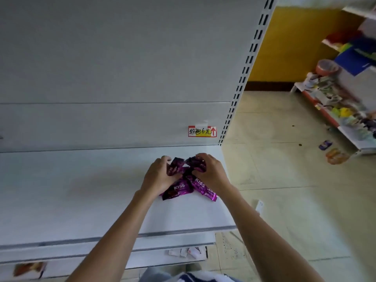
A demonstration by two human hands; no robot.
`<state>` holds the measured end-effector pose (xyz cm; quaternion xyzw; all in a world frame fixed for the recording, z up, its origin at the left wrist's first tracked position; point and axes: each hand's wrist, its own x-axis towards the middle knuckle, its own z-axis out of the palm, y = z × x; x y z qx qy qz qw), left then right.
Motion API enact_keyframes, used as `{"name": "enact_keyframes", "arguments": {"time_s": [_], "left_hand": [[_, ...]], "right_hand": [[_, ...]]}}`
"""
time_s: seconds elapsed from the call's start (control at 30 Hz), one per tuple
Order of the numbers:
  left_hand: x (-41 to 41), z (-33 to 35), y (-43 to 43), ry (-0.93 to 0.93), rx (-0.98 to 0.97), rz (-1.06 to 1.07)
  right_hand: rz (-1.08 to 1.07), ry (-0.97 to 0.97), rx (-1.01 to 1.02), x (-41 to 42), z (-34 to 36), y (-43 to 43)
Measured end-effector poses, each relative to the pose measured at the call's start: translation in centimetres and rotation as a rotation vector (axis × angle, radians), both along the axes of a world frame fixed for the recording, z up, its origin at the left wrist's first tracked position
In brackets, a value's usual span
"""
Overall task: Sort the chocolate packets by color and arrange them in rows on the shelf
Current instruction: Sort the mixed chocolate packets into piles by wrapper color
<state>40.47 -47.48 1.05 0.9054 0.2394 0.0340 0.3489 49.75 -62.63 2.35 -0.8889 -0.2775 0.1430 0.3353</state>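
Both forearms bare, stretched forward side by side, meeting over the right end of the white shelf (81, 190).

Left hand (160, 176): back up, wrist near level, fingers (162, 159) curled over the far end of the purple packets (179, 189), thumb tucked in under the pile. Gripping, not flat.

Right hand (211, 171): mirrored pose, back up, fingers (203, 156) bent tight and pinching the crumpled upper edge of the same cluster. Fingertips of both hands close together, the wrappers bunched between them.

Packets: glossy foil, deep purple with magenta sheen, white "KISS" lettering on two. Fanned and crossing one another; near ends lying on the shelf surface, far ends lifted and creased in the grip. Exact count not readable.

Shelf: smooth painted metal, pale, with a grey strip along the front lip. Behind it a plain back panel (112, 58) bearing a red-bordered price label (202, 131), handwritten, yellow band, red arrow. Slotted upright (244, 74) at the right edge.

Beyond: tiled floor (274, 169), two loose packets (325, 145) lying on it, a blurred stocked rack (335, 102) against a yellow wall (295, 47).
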Motion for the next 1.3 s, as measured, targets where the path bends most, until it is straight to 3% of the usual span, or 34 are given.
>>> {"name": "enact_keyframes", "arguments": {"time_s": [0.17,0.3,0.57,0.97,1.3], "left_hand": [[-0.9,-0.2,0.0,-0.066,-0.046,0.018],[-2.9,0.1,0.3,-0.169,-0.012,0.106],[-11.5,3.8,0.9,-0.458,-0.165,0.542],[-33.4,9.1,-1.5,-0.772,-0.089,1.101],[-50.1,9.1,-3.3,-0.759,0.106,1.426]], "right_hand": [[0.121,0.007,-0.007,0.2,-0.4,0.2],[0.084,0.011,0.091,0.3,-0.4,-0.4],[0.127,0.132,0.34,-2.2,3.1,1.3],[0.517,0.395,0.571,-18.0,8.0,7.3],[0.729,0.497,0.538,-30.4,7.1,14.1]]}}
